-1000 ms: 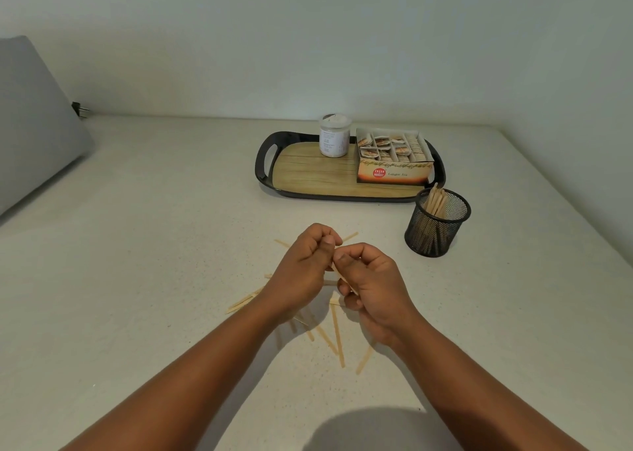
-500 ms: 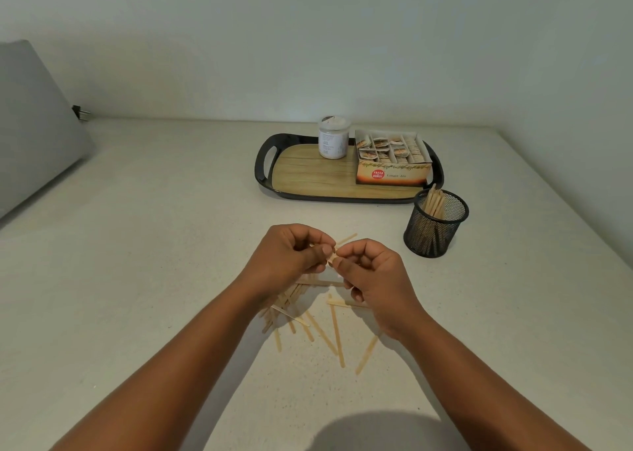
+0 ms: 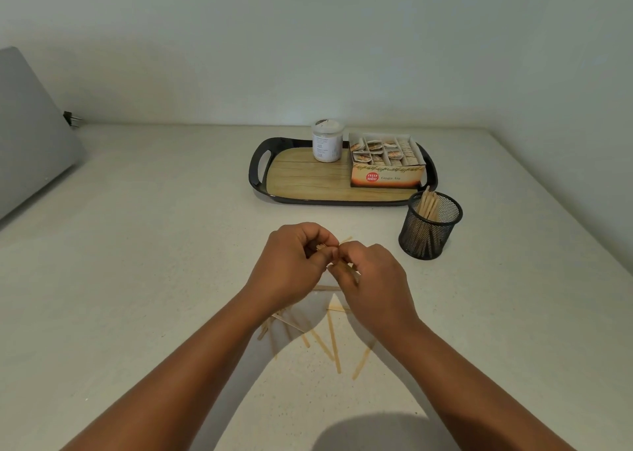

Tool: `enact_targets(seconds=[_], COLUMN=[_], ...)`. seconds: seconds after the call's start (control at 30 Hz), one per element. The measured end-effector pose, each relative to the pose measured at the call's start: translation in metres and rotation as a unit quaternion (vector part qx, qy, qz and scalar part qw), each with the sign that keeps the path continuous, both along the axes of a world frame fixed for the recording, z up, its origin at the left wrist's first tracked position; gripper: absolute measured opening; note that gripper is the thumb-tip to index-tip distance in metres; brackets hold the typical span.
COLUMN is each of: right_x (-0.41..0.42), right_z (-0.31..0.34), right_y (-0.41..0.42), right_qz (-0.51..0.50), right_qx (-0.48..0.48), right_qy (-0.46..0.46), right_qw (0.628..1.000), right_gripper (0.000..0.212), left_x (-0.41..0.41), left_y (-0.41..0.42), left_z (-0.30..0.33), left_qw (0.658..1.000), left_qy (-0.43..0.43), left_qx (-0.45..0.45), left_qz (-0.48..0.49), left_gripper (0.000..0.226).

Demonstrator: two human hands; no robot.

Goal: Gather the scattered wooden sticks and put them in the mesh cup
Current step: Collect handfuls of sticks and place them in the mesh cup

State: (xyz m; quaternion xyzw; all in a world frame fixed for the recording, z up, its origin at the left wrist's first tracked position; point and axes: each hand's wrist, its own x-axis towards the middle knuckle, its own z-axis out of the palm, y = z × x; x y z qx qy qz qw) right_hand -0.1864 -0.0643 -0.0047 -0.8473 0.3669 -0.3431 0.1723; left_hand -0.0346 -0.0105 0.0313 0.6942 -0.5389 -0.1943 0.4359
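Several thin wooden sticks [image 3: 333,342] lie scattered on the pale counter, partly under my forearms. My left hand [image 3: 291,265] and my right hand [image 3: 371,281] meet above them, fingertips together, both pinched on a small bunch of sticks [image 3: 344,240] whose ends poke out between the fingers. The black mesh cup [image 3: 430,226] stands to the right of my hands, apart from them, with several sticks upright inside it.
Behind the hands sits a black-rimmed tray [image 3: 260,176] with a wood-pattern base, carrying a white jar [image 3: 327,140] and an open tea box [image 3: 387,161]. A grey slanted panel [image 3: 30,135] stands at far left. The wall runs close on the right.
My left hand drew in from the sticks at the left and closed against my right hand. Both hands rose slightly, uncovering more of the sticks on the counter.
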Motion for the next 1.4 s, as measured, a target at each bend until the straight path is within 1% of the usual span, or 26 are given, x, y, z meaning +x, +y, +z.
enact_targets(seconds=[0.07, 0.13, 0.23, 0.27, 0.3, 0.33, 0.37, 0.4, 0.43, 0.47, 0.5, 0.63, 0.73, 0.8, 0.93, 1.13, 1.27, 1.4], right_x=[-0.001, -0.004, -0.011, -0.015, -0.018, -0.021, -0.025, -0.029, -0.033, -0.037, -0.042, -0.063, -0.072, -0.073, -0.071, -0.069, -0.069, -0.070], right_z=[0.002, 0.006, 0.016, 0.019, 0.023, 0.027, 0.031, 0.037, 0.043, 0.048, 0.054, 0.069, 0.068, 0.064, 0.052, 0.044, 0.043, 0.040], right_y=[-0.003, -0.007, -0.015, -0.018, -0.021, -0.025, -0.030, -0.035, -0.043, -0.051, -0.060, -0.095, -0.114, -0.122, -0.131, -0.132, -0.130, -0.132], right_qz=[0.001, 0.011, 0.027, 0.026, 0.018, 0.005, -0.010, -0.025, -0.038, -0.053, -0.070, -0.147, -0.184, -0.194, -0.209, -0.235, -0.254, -0.280], right_qx=[-0.010, -0.013, 0.024, 0.038, 0.046, 0.049, 0.052, 0.057, 0.060, 0.057, 0.048, 0.032, 0.039, 0.052, 0.100, 0.164, 0.156, 0.112], right_qy=[0.019, 0.024, -0.015, -0.035, -0.056, -0.077, -0.103, -0.133, -0.166, -0.196, -0.219, -0.254, -0.240, -0.231, -0.203, -0.157, -0.124, -0.091], right_qw=[1.000, 1.000, 0.999, 0.998, 0.997, 0.996, 0.993, 0.989, 0.984, 0.978, 0.972, 0.955, 0.952, 0.952, 0.951, 0.945, 0.946, 0.949], right_gripper=[0.016, 0.014, 0.008, 0.006, 0.004, 0.004, 0.006, 0.009, 0.013, 0.016, 0.016, 0.018, 0.022, 0.019, 0.015, 0.018, 0.017, 0.017], left_x=[-0.002, -0.003, -0.002, -0.001, 0.001, 0.003, 0.004, 0.004, 0.004, 0.003, 0.002, 0.003, 0.004, 0.004, 0.005, 0.005, 0.004, 0.004], left_y=[-0.001, -0.002, -0.003, -0.003, -0.005, -0.005, -0.006, -0.007, -0.008, -0.008, -0.008, -0.012, -0.014, -0.014, -0.013, -0.011, -0.010, -0.009], left_z=[-0.002, -0.005, -0.011, -0.015, -0.021, -0.028, -0.035, -0.042, -0.051, -0.060, -0.067, -0.085, -0.090, -0.092, -0.093, -0.091, -0.089, -0.090], left_qw=[1.000, 0.999, 0.988, 0.986, 0.991, 0.997, 0.997, 0.990, 0.979, 0.971, 0.967, 0.967, 0.968, 0.969, 0.970, 0.970, 0.971, 0.972], left_qy=[0.007, 0.039, 0.142, 0.149, 0.117, 0.044, -0.048, -0.130, -0.188, -0.223, -0.240, -0.238, -0.234, -0.231, -0.227, -0.228, -0.225, -0.222], left_qx=[-0.006, -0.022, -0.051, -0.054, -0.054, -0.048, -0.043, -0.045, -0.049, -0.049, -0.047, -0.048, -0.053, -0.052, -0.045, -0.047, -0.046, -0.040], left_qz=[0.004, -0.006, -0.042, -0.043, -0.038, -0.032, -0.033, -0.042, -0.056, -0.070, -0.077, -0.075, -0.073, -0.071, -0.069, -0.067, -0.066, -0.066], left_gripper=[0.013, 0.013, 0.024, 0.024, 0.023, 0.023, 0.023, 0.023, 0.021, 0.019, 0.018, 0.022, 0.023, 0.023, 0.024, 0.026, 0.025, 0.025])
